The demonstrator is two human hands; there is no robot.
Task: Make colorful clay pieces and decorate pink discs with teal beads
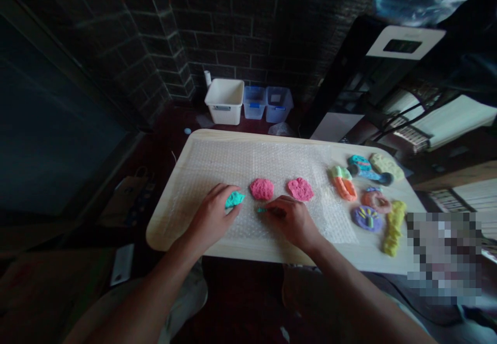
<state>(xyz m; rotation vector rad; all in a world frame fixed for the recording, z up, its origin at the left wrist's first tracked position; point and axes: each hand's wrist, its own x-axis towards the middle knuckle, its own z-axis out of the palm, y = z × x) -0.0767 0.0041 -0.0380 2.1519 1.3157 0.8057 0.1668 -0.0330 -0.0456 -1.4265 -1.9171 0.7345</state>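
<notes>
My left hand [215,209] is closed around a lump of teal modelling clay [234,199], thumb and fingers on either side of it. Between the fingertips of my right hand [289,217] is a small bit of teal clay [261,210], low over the bubble wrap [217,163]. Just beyond my hands lie two flattened pink clay pieces: one rounded lump [262,189] with a bumpy top, and a flatter pink piece [300,189] to its right. My right hand's curled fingers hide part of what they pinch.
Several shaped clay pieces sit at the table's right: an orange and green one [345,186], a purple disc [367,219], a yellow strip [395,228] and a grey-blue bar [370,174]. Behind the table [166,225] stand a white basket [224,101] and two clear bins [278,107].
</notes>
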